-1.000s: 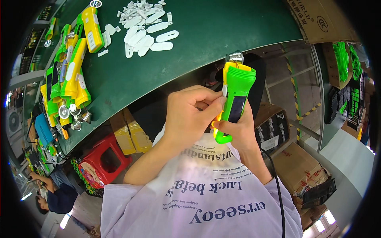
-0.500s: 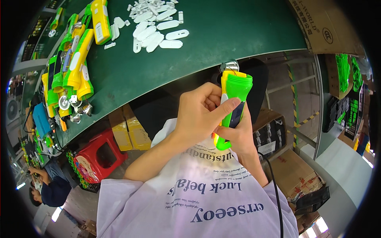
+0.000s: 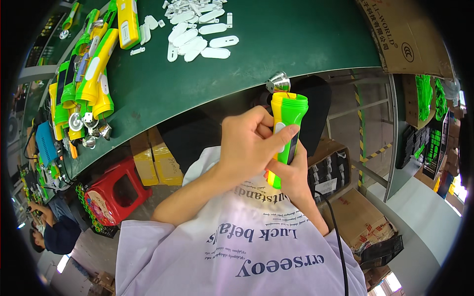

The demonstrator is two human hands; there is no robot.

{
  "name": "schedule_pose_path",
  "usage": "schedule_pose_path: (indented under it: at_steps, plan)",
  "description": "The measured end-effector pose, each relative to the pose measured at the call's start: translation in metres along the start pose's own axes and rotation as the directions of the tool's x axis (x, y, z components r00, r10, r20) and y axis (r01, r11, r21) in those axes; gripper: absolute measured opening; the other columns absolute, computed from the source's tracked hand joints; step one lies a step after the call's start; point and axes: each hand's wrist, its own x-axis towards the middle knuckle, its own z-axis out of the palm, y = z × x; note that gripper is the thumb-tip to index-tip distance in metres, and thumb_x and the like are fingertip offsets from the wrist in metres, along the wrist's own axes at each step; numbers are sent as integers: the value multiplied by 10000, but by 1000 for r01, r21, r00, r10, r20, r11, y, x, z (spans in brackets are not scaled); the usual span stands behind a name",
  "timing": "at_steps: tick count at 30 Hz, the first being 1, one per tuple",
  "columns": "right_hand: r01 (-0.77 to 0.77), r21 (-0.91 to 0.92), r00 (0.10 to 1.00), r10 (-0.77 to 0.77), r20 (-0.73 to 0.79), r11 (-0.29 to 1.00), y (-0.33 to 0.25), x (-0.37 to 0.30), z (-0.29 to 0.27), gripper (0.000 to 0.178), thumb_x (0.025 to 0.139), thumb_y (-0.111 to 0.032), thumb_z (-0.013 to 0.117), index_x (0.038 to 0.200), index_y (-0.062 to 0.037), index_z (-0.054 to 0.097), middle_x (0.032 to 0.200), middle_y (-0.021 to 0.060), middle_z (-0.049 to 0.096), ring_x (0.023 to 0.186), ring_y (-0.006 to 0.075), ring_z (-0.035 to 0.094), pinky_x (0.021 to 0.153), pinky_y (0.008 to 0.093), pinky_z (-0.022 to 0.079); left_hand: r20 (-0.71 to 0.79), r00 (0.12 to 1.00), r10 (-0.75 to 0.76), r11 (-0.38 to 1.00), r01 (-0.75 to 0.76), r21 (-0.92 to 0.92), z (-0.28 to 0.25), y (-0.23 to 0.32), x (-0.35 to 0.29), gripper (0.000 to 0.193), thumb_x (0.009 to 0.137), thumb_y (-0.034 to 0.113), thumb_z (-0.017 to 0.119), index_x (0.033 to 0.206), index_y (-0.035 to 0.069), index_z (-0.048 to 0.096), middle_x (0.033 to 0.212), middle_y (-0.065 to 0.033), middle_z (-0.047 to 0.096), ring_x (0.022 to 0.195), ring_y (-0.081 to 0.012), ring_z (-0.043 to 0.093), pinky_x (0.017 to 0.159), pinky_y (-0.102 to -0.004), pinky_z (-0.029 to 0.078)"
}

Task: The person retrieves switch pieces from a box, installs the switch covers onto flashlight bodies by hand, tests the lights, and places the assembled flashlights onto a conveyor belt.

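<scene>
Between my two hands stands a green and yellow flashlight body [image 3: 292, 109], its wide threaded mouth pointing away from me. A shiny reflector [image 3: 278, 82] hangs on thin wires just beyond that mouth. My left hand [image 3: 246, 140] grips the body's left side, thumb pressed across its front and the other fingers curled. My right hand [image 3: 292, 170] is wrapped round the lower end. A dark panel on the green side shows partly between the hands, and the fingers hide much of the lower body.
On the green table [image 3: 296, 44] lie a heap of white plastic pieces [image 3: 200, 37] and, further left, piled flashlight bodies [image 3: 86, 79] with dangling reflectors. A red stool [image 3: 118, 192] and cardboard boxes [image 3: 157, 160] stand below. A black cable [image 3: 340, 241] runs at my right.
The flashlight body has turned slightly between my hands, showing more yellow at its mouth. Its reflector has swung a little left and stands further off the rim. Both hands keep their grip.
</scene>
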Motion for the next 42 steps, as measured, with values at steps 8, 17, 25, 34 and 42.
schedule_pose_path:
  at_steps: [8, 17, 25, 34, 42]
  plan:
    - [-103, 133, 995, 104, -3, 986, -1, -4, -2, 449, 756, 38, 690, 1165, 1, 509, 834, 62, 608, 590, 116, 591, 508, 251, 492, 243, 936, -254, 961, 273, -49, -10, 8, 11, 247, 869, 211, 747, 798, -11, 663, 623, -39, 659, 476, -38, 538, 447, -185, 409]
    - [-134, 96, 991, 134, 0, 986, -3, -2, -5, 453, 728, 40, 656, 1153, -16, 508, 874, 57, 606, 654, 108, 610, 543, 238, 495, 379, 903, -200, 929, 51, 367, -16, 18, 12, 310, 800, 267, 790, 833, -13, 661, 599, -68, 656, 497, -105, 621, 474, -217, 438]
    - [39, 29, 999, -38, -22, 999, 3, -5, -2, 617, 674, 50, 668, 1260, -28, 489, 1062, 39, 569, 949, 120, 575, 826, 280, 484, 337, 941, -14, 982, -49, 180, -11, 14, 0, 226, 800, 196, 769, 921, 26, 681, 550, -8, 566, 415, -60, 482, 421, -239, 346]
    - [254, -565, 950, -312, -6, 785, -9, -9, -7, 511, 728, -140, 797, 1090, -12, 460, 885, 153, 685, 796, 258, 710, 702, 361, 549, 323, 942, -90, 994, 68, 80, -24, 10, 7, 353, 737, 212, 817, 1017, 56, 672, 685, -54, 629, 540, -147, 578, 535, -283, 442]
    - [208, -698, 922, -375, -94, 685, -5, -7, 12, 635, 746, -107, 768, 1265, 3, 418, 1005, 202, 666, 887, 312, 697, 760, 395, 537, 50, 988, 149, 954, -157, 257, -12, 17, 3, 289, 734, 223, 843, 827, 18, 662, 625, -57, 659, 487, -130, 612, 486, -256, 468]
